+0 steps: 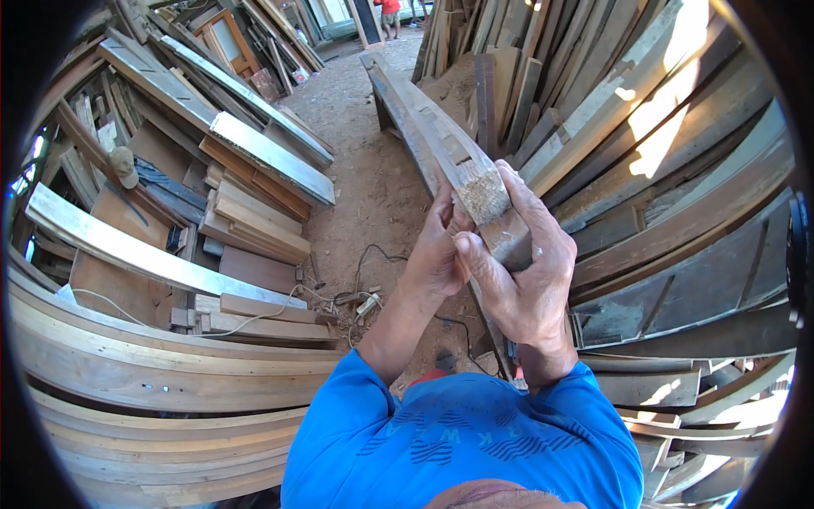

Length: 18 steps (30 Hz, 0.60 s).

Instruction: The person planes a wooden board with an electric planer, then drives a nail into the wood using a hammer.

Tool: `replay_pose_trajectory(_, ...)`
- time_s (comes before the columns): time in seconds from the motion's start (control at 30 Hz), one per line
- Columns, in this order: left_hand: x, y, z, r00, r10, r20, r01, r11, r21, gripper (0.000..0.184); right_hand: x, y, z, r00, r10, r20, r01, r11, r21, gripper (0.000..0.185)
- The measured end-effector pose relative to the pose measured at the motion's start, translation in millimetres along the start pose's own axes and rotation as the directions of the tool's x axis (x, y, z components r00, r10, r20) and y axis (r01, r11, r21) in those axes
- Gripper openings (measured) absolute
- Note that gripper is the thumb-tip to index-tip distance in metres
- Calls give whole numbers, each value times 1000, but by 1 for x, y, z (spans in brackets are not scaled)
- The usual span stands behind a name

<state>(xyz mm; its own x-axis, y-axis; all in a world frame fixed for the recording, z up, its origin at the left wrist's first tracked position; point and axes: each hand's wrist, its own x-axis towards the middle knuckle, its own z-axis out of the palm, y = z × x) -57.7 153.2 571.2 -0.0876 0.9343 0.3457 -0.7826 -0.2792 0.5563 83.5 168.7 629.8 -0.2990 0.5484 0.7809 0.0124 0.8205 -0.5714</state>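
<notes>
A long wooden beam stretches away from me, its rough, fibrous sawn end turned toward my chest. Notches are cut into its upper face. My left hand closes around the beam's left side near this end, its fingers partly hidden beneath. On the other side, my right hand has its fingers along the beam's right edge and its thumb across the front. Between that thumb and fingers shows a smoother wooden piece, just under the rough end; whether it is separate from the beam I cannot tell.
Stacked boards fill the left side, with long curved-looking planks nearer me. Timber leans along the right. A cord with a white connector lies on the dirt floor. A person in red stands far off.
</notes>
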Motion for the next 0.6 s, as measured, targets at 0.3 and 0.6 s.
replay_pose_trajectory(0.3, -36, -1, -22, 999, -13, -33, 15, 998, 66, 87, -2, -7, -15, 953, -90, 288, 30, 978, 206, 97)
replay_pose_trajectory(0.6, -69, -26, -60, 994, 82, -69, -95, 975, -203, 69, -19, -56, -16, 933, -351, -78, 25, -152, 988, 88)
